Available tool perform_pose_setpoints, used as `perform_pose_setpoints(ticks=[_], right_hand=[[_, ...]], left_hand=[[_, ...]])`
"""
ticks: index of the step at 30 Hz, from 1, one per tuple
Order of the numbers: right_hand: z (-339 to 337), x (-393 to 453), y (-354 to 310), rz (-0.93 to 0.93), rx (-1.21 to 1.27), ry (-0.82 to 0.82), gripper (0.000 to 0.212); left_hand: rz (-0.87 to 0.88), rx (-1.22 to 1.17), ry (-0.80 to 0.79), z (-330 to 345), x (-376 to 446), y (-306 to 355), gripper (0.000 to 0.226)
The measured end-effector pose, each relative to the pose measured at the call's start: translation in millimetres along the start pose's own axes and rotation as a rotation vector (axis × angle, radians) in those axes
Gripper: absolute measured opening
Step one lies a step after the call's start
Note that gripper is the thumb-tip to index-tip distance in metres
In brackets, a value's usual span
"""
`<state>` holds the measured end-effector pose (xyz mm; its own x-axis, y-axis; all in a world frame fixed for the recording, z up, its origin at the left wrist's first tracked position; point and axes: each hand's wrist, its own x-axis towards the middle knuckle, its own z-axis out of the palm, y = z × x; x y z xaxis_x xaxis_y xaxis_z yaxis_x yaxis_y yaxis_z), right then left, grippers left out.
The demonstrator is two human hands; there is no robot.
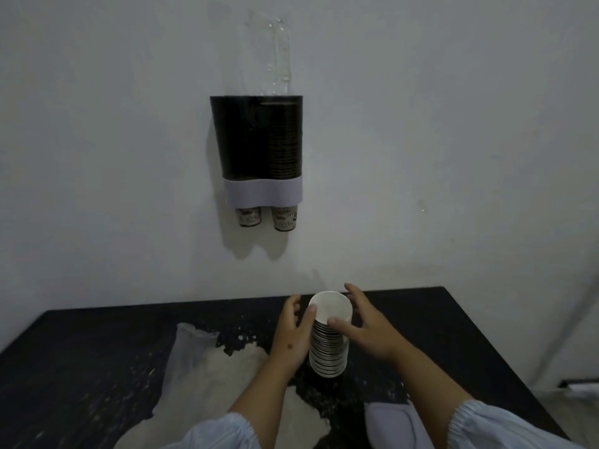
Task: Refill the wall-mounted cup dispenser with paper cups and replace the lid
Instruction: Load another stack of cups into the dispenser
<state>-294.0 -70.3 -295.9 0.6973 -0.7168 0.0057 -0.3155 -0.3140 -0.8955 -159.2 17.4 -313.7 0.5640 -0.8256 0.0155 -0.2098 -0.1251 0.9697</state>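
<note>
Dispenser [256, 137] black, pale-grey band; cups [329, 338] white, perhaps dark-striped rims.

Setting: plain utility or pantry corner, dim light. Bare white painted wall [421, 124] carries a dark two-column cup dispenser [256, 140]. Below it, a worn black table [97, 351] with paint flaked off. Exact room type unclear.
</note>
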Motion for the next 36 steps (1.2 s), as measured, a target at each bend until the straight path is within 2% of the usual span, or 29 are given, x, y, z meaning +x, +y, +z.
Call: perform_pose_setpoints(ticks=[3,5,9,12,18,22,29,34,36], right_hand=[[11.3,-10.9,11.8,0.074,0.158,0.006,0.096],[18.0,-14.3,18.6,0.105,0.177,-0.024,0.097],[28.6,-16.1,29.8,0.113,0.221,-0.042,0.054],[34.1,-17.1,32.7,0.128,0.266,-0.041,0.034],[39.4,-13.8,33.1,0.098,0.31,-0.012,0.045],[40.1,-14.1,33.3,0.099,0.315,-0.011,0.042],[45.3,-19.1,29.1,0.102,0.355,0.005,0.051],[44.1,-20.7,24.6,0.082,0.382,-0.002,0.037],[42.3,-19.6,20.6,0.056,0.384,-0.004,0.04]], left_hand=[[-0.084,-0.098,-0.079,5.1,-12.9,-10.5,0.054],[-0.138,-0.14,-0.132,7.1,-18.5,-17.7,0.056],[-0.226,-0.089,-0.217,9.6,-24.2,-23.0,0.052],[-0.257,-0.083,-0.219,10.1,-24.0,-23.8,0.053],[-0.26,-0.151,-0.192,12.4,-22.3,-23.1,0.05],[-0.264,-0.179,-0.183,13.7,-22.9,-23.4,0.048],[-0.3,-0.212,-0.14,18.2,-26.0,-21.9,0.049],[-0.354,-0.205,-0.138,17.0,-25.8,-22.7,0.054],[-0.351,-0.201,-0.136,14.7,-24.2,-18.9,0.055]])
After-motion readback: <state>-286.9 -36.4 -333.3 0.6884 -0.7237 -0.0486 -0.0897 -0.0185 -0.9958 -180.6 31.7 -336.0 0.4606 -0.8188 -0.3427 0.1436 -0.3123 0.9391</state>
